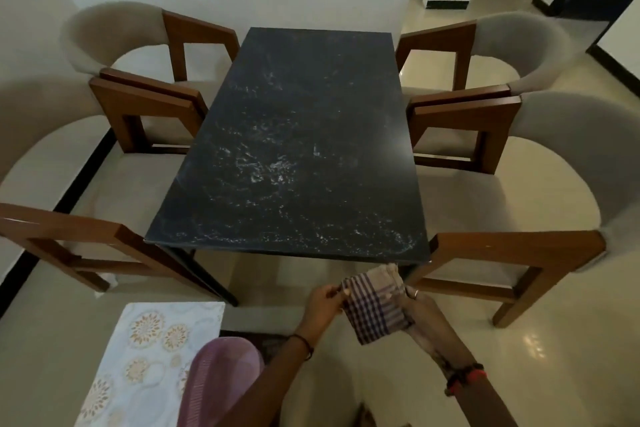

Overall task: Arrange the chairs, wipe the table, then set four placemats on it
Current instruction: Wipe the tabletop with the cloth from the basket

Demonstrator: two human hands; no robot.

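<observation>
Pinching edge of cloth (375, 308) with left hand (323, 302), gripping it from beneath, seemingly, with right hand (424, 314); holding it aloft just short of table (294, 135), placemat (149, 357) off to the left.

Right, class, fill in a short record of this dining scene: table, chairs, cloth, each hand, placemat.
table: dark speckled top, whitish smears
chairs: four, two along each long side
cloth: checked, held in front of the near table edge
left hand: pinches the cloth's edge
right hand: holds the cloth from beneath
placemat: floral, lower left, off the table
</observation>
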